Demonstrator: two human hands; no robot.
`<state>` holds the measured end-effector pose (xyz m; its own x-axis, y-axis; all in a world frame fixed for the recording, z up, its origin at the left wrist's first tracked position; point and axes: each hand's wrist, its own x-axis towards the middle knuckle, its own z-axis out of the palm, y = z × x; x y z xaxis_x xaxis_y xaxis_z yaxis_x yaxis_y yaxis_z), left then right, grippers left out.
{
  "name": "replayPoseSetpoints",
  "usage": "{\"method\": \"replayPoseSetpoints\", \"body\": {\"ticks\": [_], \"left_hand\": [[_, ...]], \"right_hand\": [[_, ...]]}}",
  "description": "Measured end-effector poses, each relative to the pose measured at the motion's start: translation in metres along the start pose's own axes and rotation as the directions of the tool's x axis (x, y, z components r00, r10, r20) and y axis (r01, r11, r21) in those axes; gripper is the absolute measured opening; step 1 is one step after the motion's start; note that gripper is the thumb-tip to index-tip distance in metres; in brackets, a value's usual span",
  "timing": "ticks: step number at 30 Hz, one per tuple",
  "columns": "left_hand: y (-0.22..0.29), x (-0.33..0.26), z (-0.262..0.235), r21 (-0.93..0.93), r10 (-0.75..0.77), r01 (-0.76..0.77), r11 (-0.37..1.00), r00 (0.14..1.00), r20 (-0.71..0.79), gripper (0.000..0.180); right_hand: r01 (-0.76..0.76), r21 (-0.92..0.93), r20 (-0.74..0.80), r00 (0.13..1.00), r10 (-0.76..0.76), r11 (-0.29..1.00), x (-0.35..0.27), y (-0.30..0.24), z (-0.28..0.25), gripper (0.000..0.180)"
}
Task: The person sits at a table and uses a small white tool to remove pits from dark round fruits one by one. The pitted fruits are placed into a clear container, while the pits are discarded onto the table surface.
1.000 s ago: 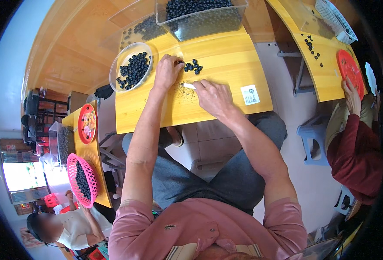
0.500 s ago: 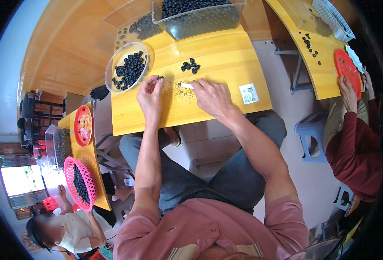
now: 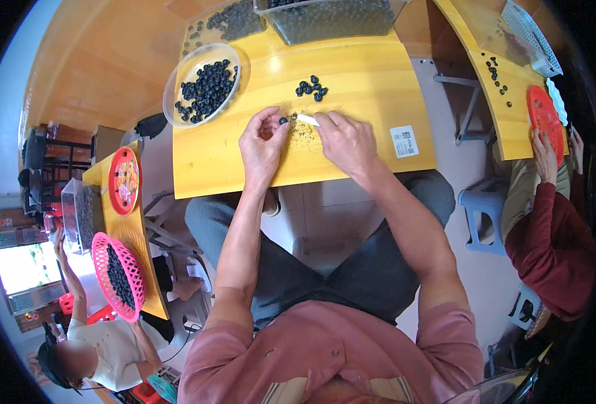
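Note:
My left hand (image 3: 263, 145) is closed, pinching a small round black berry-like piece (image 3: 284, 121) between thumb and fingertips. From the other side, my right hand (image 3: 348, 141) grips a slim white tool (image 3: 307, 120). Its tip points left, close to the piece; a dark bit shows at the tip, and I cannot tell whether they touch. Brown crumbs (image 3: 303, 135) lie scattered on the yellow table (image 3: 372, 74) below. Just beyond my hands sits a small cluster of similar black pieces (image 3: 308, 89). A clear round bowl (image 3: 184, 67) at the left holds many more.
A large clear bin (image 3: 338, 27) of black pieces stands at the table's far edge. A white printed label (image 3: 404, 141) lies at right. Left, a person holds a pink basket (image 3: 136, 279) near a red tray (image 3: 114, 182). A co-worker's hands touch a red tray (image 3: 544, 114) at right.
My hands have come closer together, bringing the white tool's tip near the black piece. The view has shifted slightly. The person at left has raised an arm.

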<state>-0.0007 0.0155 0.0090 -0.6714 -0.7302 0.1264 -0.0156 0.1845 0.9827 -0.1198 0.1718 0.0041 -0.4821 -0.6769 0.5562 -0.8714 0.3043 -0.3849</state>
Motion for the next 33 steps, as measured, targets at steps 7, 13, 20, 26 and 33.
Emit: {"method": "replayPoseSetpoints", "body": {"ticks": [7,13,20,26,33], "left_hand": [[-0.0046,0.0022,-0.0039,0.180,0.095,-0.108,0.978,0.992,0.081,0.031],[-0.0044,0.0013,0.0002,0.072,0.069,-0.074,0.995,0.995,0.069,0.033],[-0.0048,0.0008,-0.0011,0.067,0.060,-0.067,0.996,0.993,0.097,0.036],[-0.0035,-0.0016,-0.0040,-0.083,0.022,-0.013,0.996,0.994,0.105,0.036],[-0.0019,-0.0001,-0.0043,-0.085,0.007,0.001,0.996,0.996,0.089,0.035]], "right_hand": [[0.060,-0.009,-0.004,0.998,-0.060,0.998,0.0010,-0.0037,-0.0023,0.018],[0.104,-0.005,0.004,0.995,-0.104,0.995,0.0015,-0.0052,-0.0048,0.015],[0.112,-0.002,0.003,0.994,-0.112,0.994,0.0024,-0.0063,-0.0058,0.010],[0.048,-0.030,0.032,0.998,-0.047,0.998,0.0015,-0.0022,-0.0013,0.015],[0.074,-0.012,0.029,0.997,-0.074,0.997,0.0025,-0.0038,-0.0047,0.017]]}}
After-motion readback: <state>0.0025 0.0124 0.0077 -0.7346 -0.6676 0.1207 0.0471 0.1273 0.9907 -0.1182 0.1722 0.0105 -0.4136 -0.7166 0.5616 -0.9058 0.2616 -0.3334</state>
